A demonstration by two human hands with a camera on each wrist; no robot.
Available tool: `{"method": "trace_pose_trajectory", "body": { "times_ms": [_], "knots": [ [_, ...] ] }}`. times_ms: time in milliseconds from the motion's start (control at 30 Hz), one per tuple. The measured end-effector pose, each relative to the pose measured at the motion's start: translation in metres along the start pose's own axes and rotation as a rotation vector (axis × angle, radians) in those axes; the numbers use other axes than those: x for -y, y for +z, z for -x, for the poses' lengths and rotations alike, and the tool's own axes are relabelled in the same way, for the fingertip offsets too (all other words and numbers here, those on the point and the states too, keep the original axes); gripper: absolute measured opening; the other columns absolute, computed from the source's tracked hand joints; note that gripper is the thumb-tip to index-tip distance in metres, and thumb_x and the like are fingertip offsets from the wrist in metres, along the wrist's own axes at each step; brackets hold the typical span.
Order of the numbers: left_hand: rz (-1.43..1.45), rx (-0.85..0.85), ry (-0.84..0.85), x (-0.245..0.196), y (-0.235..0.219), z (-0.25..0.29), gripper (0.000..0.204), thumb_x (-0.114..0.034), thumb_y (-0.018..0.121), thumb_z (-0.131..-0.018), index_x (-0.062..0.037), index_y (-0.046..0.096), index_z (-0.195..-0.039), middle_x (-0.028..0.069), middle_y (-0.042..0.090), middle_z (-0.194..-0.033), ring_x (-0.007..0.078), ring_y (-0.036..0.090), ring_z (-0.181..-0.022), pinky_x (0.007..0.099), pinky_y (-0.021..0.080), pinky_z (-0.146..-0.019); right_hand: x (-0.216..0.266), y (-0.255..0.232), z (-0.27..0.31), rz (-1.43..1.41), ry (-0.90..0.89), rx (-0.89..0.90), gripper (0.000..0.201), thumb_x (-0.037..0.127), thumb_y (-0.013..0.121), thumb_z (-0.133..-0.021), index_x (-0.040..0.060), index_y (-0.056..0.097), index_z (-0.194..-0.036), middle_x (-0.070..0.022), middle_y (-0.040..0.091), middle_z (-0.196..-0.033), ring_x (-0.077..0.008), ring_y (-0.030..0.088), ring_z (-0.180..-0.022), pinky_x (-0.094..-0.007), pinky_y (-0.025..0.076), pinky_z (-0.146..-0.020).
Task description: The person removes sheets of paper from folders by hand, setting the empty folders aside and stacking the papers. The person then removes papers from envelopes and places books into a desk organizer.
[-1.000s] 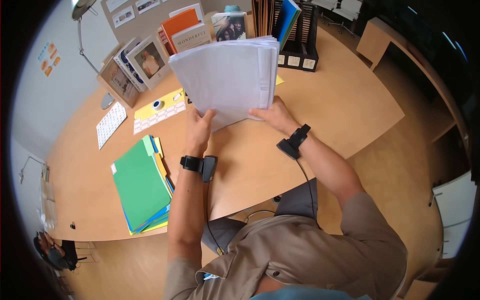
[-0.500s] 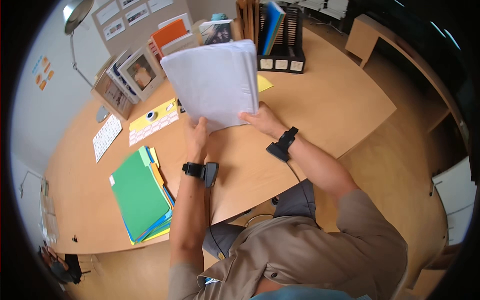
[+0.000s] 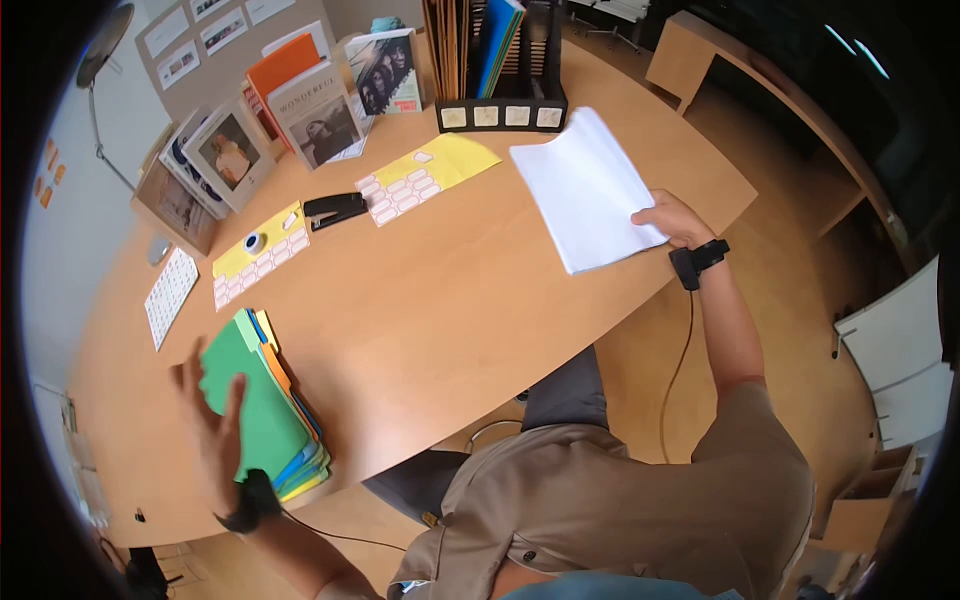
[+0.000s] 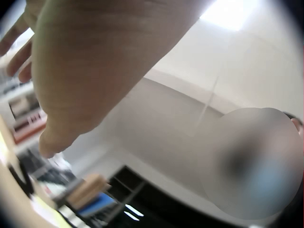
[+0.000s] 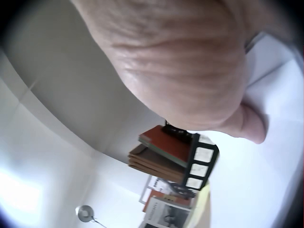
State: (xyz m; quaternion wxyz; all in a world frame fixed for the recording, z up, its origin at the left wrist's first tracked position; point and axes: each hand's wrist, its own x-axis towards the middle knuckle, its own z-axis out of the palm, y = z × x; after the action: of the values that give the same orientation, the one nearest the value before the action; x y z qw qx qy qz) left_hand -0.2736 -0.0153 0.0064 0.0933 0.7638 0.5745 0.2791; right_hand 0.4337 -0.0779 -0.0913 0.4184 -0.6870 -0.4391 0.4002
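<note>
In the head view the right hand (image 3: 672,219) grips the near right corner of a white paper stack (image 3: 590,195), thumb on top, at the right side of the desk. The right wrist view shows that thumb lying on the white sheets (image 5: 256,175). The left hand (image 3: 215,420), fingers spread and holding nothing, is over the left edge of a pile of coloured folders (image 3: 262,415), green on top; whether it touches them cannot be told. In the left wrist view the left hand (image 4: 90,71) appears with its fingers apart.
A black stapler (image 3: 335,209) lies between two yellow sheets with labels (image 3: 405,195). Behind stand books (image 3: 318,115) and a black file rack (image 3: 500,115). A white roll (image 3: 254,243) is on the left yellow sheet, a white printed card (image 3: 171,297) farther left.
The left hand has let go of the paper stack and moved left to the folders. The right hand has carried the stack rightward and lower, uncovering the stapler and the second yellow sheet.
</note>
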Motion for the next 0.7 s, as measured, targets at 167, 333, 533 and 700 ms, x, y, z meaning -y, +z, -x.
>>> {"method": "trace_pose_trajectory", "body": {
  "times_ms": [167, 333, 533, 700],
  "knots": [
    [-0.433, 0.005, -0.308, 0.152, -0.010, 0.031, 0.070, -0.043, 0.083, -0.091, 0.0014, 0.062, -0.141, 0.0287, 0.063, -0.131, 0.0464, 0.058, -0.124, 0.0531, 0.049, -0.106, 0.018, 0.002, 0.014, 0.100, 0.086, -0.070, 0.040, 0.010, 0.073, -0.090, -0.0078, 0.067, -0.126, -0.0076, 0.075, -0.096, -0.0196, 0.071, -0.072, -0.0326, 0.058, -0.067],
    [-0.303, 0.136, -0.676, 0.126, -0.003, 0.038, 0.095, -0.063, 0.089, -0.077, 0.0064, 0.062, -0.136, 0.0320, 0.055, -0.137, 0.0464, 0.066, -0.118, 0.0535, 0.057, -0.099, 0.054, 0.002, 0.002, 0.916, -0.083, -0.372, 0.039, 0.014, 0.077, -0.091, -0.0067, 0.067, -0.122, -0.0147, 0.077, -0.095, -0.0234, 0.074, -0.082, -0.0394, 0.058, -0.072],
    [-0.328, 0.073, -0.640, 0.160, 0.002, 0.036, 0.091, -0.058, 0.094, -0.073, 0.0103, 0.065, -0.126, 0.0319, 0.066, -0.124, 0.0401, 0.074, -0.107, 0.0495, 0.062, -0.089, 0.118, 0.175, -0.041, 0.307, -0.564, 0.138, 0.041, 0.019, 0.079, -0.095, 0.0080, 0.069, -0.133, -0.0066, 0.071, -0.100, -0.0152, 0.069, -0.097, -0.0311, 0.056, -0.082],
    [0.033, 0.183, -0.673, 0.179, 0.000, 0.031, 0.070, -0.045, 0.098, -0.069, 0.0114, 0.074, -0.105, 0.0211, 0.079, -0.090, 0.0275, 0.076, -0.076, 0.0432, 0.061, -0.072, 0.136, 0.404, -0.013, 0.329, -0.580, 0.749, 0.056, 0.026, 0.085, -0.091, -0.0060, 0.066, -0.133, -0.0145, 0.080, -0.097, -0.0179, 0.076, -0.080, -0.0341, 0.061, -0.069]
  ]
}}
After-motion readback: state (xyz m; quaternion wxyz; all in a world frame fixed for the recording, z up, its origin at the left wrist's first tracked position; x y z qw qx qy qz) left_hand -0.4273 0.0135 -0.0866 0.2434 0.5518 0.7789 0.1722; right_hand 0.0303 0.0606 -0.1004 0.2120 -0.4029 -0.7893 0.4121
